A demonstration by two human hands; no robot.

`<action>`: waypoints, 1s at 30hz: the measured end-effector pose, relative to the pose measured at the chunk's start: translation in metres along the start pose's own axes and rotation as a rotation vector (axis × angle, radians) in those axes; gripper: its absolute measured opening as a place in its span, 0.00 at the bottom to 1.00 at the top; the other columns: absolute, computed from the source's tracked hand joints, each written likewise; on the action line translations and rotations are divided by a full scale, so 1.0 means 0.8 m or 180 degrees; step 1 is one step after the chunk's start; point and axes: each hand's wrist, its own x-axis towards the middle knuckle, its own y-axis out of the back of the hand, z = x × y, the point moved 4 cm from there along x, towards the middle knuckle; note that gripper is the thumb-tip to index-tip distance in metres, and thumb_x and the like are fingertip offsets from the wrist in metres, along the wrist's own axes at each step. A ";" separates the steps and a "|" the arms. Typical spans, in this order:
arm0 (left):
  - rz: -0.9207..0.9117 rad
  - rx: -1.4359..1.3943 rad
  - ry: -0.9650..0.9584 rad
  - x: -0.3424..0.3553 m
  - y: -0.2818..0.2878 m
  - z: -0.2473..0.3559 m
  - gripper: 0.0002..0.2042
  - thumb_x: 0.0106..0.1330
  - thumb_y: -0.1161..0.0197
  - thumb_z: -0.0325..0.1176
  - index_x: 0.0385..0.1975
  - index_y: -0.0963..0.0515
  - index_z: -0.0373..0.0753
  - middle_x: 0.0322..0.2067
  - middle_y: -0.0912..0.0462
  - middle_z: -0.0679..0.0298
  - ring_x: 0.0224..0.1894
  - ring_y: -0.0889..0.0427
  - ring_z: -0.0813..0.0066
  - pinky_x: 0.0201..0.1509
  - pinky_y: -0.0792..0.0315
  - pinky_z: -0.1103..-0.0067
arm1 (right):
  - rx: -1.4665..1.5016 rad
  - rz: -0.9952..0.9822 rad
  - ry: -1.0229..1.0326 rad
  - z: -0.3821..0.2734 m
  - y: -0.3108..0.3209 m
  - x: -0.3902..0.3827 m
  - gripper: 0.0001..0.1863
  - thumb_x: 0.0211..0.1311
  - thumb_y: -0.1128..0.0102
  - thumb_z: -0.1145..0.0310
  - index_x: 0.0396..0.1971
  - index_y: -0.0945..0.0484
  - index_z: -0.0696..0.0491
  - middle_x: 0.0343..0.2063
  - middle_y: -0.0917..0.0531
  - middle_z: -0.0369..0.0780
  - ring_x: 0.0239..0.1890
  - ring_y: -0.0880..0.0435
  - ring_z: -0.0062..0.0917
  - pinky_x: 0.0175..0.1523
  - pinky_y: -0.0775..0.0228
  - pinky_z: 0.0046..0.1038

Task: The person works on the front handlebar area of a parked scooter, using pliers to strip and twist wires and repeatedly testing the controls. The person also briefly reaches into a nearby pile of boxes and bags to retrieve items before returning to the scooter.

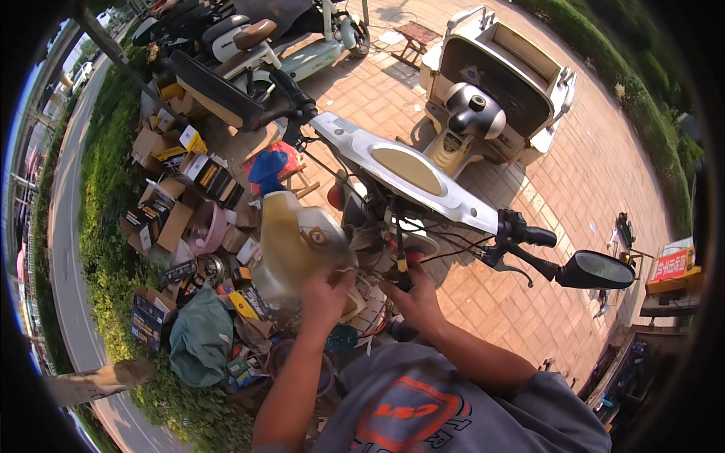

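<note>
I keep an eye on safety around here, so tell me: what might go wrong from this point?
The dark cables below the scooter's handlebar cover run close to the right hand, so one might get snagged or tugged. The beige plastic panel by the left hand might slip and get scratched; what supports it is unclear. Any small part dropped on that side could be hard to find among the cardboard boxes.

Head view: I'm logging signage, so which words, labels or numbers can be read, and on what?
Grey shirt: orange emblem, dark lettering; legible, wording withheld.
Red sign, right: pale characters, wording withheld.
Yellowish panel: round emblem, too blurred to read.
Dark boxes, left: print too small.
</note>
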 end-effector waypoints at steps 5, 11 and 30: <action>0.0589 0.0946 -0.1064 0.017 -0.053 0.035 0.15 0.54 0.36 0.25 0.42 0.26 0.32 0.40 0.26 0.50 0.44 0.25 0.52 0.46 0.29 0.68 | -0.0007 0.0131 -0.0212 0.041 0.027 -0.016 0.14 0.54 0.35 0.68 0.36 0.22 0.62 0.38 0.25 0.41 0.35 0.22 0.24 0.41 0.29 0.25; 0.0779 0.1513 -0.1454 0.031 -0.068 0.017 0.15 0.56 0.37 0.26 0.43 0.27 0.31 0.40 0.29 0.50 0.43 0.27 0.51 0.45 0.31 0.64 | -0.0071 0.0154 -0.0177 0.052 0.041 -0.026 0.14 0.55 0.35 0.69 0.36 0.24 0.64 0.37 0.26 0.38 0.34 0.21 0.21 0.41 0.28 0.24; -0.0510 -0.3055 0.1454 -0.035 -0.080 -0.023 0.09 0.67 0.43 0.28 0.43 0.25 0.32 0.32 0.20 0.63 0.34 0.23 0.77 0.38 0.29 0.80 | -0.0100 0.0332 0.0278 0.018 0.064 -0.043 0.12 0.56 0.35 0.69 0.37 0.24 0.59 0.30 0.24 0.35 0.30 0.24 0.18 0.37 0.31 0.21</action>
